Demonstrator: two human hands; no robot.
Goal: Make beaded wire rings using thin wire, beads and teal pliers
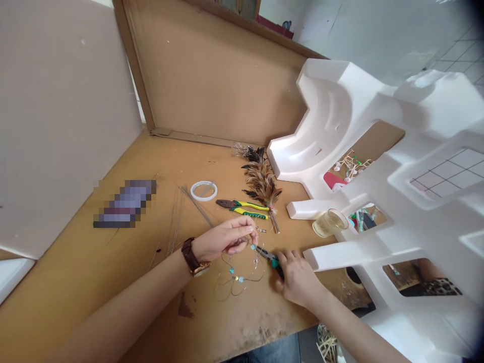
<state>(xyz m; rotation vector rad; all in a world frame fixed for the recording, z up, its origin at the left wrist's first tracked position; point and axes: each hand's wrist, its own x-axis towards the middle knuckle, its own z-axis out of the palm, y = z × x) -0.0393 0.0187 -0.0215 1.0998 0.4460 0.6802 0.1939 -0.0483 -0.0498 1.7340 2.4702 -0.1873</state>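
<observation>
Over the middle of the table, my left hand (238, 234) pinches a thin wire piece with beads (236, 278) strung along it. The wire hangs in loose loops below the fingers, with blue, clear and yellow beads. My right hand (297, 280) is wrapped round the green and dark handles of small pliers (269, 254). Their jaws point left and reach the wire close to my left fingertips; whether they grip it I cannot tell. Just beyond my left hand lie larger pliers (245, 207) with yellow and green handles. A brown watch is on my left wrist.
A feather bundle (261, 179) lies behind the pliers, near a white tape ring (203, 191) and straight wires (196, 205). On the right stand a glass (329, 223) and a large white foam form (325, 116). A blurred dark object (126, 204) lies left.
</observation>
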